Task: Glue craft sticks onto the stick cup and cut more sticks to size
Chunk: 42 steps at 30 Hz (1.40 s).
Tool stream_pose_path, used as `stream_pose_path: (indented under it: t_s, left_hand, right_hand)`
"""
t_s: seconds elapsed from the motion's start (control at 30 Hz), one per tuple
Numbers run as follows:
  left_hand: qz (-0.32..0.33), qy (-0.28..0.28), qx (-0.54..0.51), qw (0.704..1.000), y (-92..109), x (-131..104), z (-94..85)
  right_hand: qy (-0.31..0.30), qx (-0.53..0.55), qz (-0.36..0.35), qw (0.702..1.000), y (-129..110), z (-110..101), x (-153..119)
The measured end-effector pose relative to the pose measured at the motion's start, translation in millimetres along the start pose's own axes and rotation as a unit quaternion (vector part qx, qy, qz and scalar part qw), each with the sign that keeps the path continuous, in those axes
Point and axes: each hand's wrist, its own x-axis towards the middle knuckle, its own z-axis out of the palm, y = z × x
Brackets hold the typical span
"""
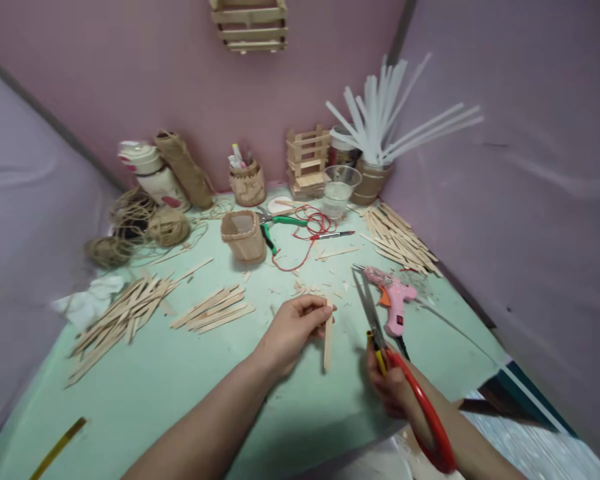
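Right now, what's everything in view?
Stick: 1, tan, centre
Scissors: 1, red-handled, right
Glue gun: 1, pink, right
Stick piles: 3, tan, both sides
Scraps: several, tan, middle
Container: 1, tan, middle
Pliers: 1, green-handled, beside container
String: 1, red, middle
Slim tool: 1, red-silver, by string
Cup: 1, clear, back right
Pot: 1, brown, back right
Rods: many, white, in pot
Jar: 1, dark, behind cup
Crate: 1, tan, back
Pen holder: 1, tan, back
Roll: 1, brown, back left
Bottle: 1, white, beside roll
Twine balls: 2+, brown, left
Tissue: 1, white, left
Strip: 1, yellow, lower left
Walls: 3, pink/lilac, around
Rack: 1, tan, wall
Table: 1, green, below
Left hand: 1, bare, holding stick
Right hand: 1, bare, holding scissors
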Motion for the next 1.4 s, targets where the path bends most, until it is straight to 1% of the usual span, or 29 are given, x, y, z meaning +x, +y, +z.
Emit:
stream_pose_path:
  t_s: [0.1, 0.17, 0.37, 0.53, 0.67, 0.8, 0.97, 1.23, 1.3, 1.4]
  left_hand:
    - [-0.033, -0.002, -0.033, 0.999, -13.5, -3.3, -1.1]
    - [-0.033, 0.005, -0.031, 0.999, -17.9, -6.3, -1.0]
    - [0.013, 0.012, 0.0, 1.0, -17.7, -10.6, 2.7]
    - [0.02, 0.015, 0.012, 1.0, -12.5, -12.2, 2.1]
    - [0.031, 0.016, 0.034, 0.999, -12.1, -12.0, 0.8]
    - [0.043, -0.004, 0.043, 0.998, -15.2, -11.1, -1.5]
    - [0.047, -0.008, 0.047, 0.998, -17.8, -10.3, -4.5]
    - [0.02, -0.005, 0.043, 0.999, -18.1, -10.9, -3.7]
    - [0.013, -0.005, 0.041, 0.999, -18.7, -10.8, -3.2]
    - [-0.002, -0.002, 0.036, 0.999, -18.5, -11.2, -2.1]
  right_hand:
    - [-0.029, -0.102, 0.055, 0.993, -13.0, -4.0, -18.9]
    - [-0.044, -0.136, 0.076, 0.987, -21.0, -2.9, -23.4]
    - [-0.085, -0.17, 0.147, 0.971, -34.7, 3.0, -14.0]
    - [-0.091, -0.189, 0.134, 0.969, -40.1, 6.2, -6.2]
    - [-0.087, -0.213, 0.134, 0.964, -40.8, 7.5, -2.5]
    - [-0.096, -0.216, 0.145, 0.961, -41.9, 6.3, 1.7]
    - [-0.105, -0.227, 0.164, 0.954, -46.8, 2.9, 2.7]
    - [-0.088, -0.237, 0.192, 0.948, -57.8, -0.6, 0.5]
    - [-0.084, -0.232, 0.194, 0.949, -56.0, 0.2, 1.4]
    - [-0.083, -0.192, 0.186, 0.96, -48.4, 2.4, 3.5]
